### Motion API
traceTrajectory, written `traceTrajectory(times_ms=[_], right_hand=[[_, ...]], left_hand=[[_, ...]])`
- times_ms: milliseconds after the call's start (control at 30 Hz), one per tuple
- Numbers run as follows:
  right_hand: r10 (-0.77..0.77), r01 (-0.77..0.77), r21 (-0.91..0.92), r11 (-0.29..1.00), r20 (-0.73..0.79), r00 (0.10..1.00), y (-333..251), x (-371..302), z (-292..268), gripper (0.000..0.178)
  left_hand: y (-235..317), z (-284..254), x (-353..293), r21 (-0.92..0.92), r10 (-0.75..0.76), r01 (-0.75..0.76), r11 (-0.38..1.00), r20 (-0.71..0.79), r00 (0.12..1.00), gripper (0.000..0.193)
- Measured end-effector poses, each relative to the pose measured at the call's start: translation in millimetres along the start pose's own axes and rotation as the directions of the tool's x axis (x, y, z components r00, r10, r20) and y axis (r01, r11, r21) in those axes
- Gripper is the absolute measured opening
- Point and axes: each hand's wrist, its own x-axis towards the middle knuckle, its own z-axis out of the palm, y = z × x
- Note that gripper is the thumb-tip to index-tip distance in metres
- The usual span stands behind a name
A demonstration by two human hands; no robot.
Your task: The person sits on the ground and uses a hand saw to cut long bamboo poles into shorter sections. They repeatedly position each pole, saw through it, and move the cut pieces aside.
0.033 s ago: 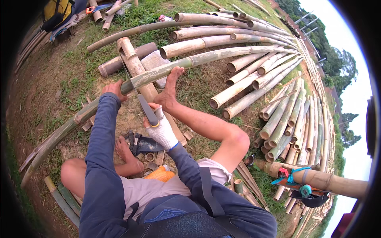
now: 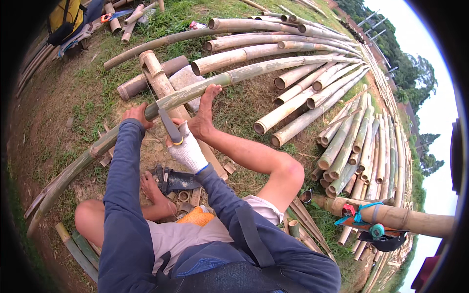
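My bare left hand (image 2: 136, 115) is wrapped round a long green bamboo pole (image 2: 195, 89), just left of a cut line. My right hand (image 2: 189, 150), in a white knit glove, grips the dark grey handle of a handsaw (image 2: 171, 128). The saw's thin blade crosses the pole beside my left hand; how deep it sits cannot be seen. Beneath the pole runs a notched bamboo post (image 2: 155, 73) serving as a rest. My bare right foot (image 2: 205, 110) presses against the pole to the right of the cut.
Cut bamboo poles (image 2: 293, 112) lie fanned out at the right. A pale stone block (image 2: 188, 80) and a short bamboo piece (image 2: 134, 88) lie beyond the rest. Near my left foot are a dark sheath (image 2: 181, 180), bamboo offcuts (image 2: 183, 196) and an orange cloth (image 2: 196, 216).
My right hand has pushed the saw forward, away from me, so its handle is now close to the pole. The left hand keeps its hold; the whole view has shifted slightly.
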Motion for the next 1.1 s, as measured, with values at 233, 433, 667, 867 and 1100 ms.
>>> traceTrajectory(times_ms=[233, 433, 667, 867, 1100], right_hand=[[0.074, -0.074, 0.002, 0.997, -0.01, 0.997, 20, -100, -21, 0.064], [0.181, -0.187, 0.091, 0.978, 0.072, 0.981, -15, -159, -49, 0.058], [-0.068, 0.07, 0.114, 0.991, -0.018, 0.998, 48, 82, 45, 0.056], [0.086, -0.085, -0.052, 0.995, 0.016, 0.996, 24, -135, -28, 0.058], [0.083, -0.079, -0.105, 0.991, 0.036, 0.996, -1, -118, -36, 0.052]], left_hand=[[-1, -5, 12, 0.048, -0.031, 0.031, 0.998, 0.007, 0.999, 0.082], [-1, 4, 14, 0.062, -0.026, 0.026, 0.998, -0.003, 1.0, 0.082], [9, -15, 3, 0.072, -0.042, 0.042, 0.997, 0.0, 0.999, 0.082], [-3, -9, 6, 0.001, 0.002, -0.002, 1.0, 0.016, 1.0, 0.067], [-6, -4, 9, 0.018, 0.007, -0.008, 1.0, 0.046, 0.999, 0.07]])
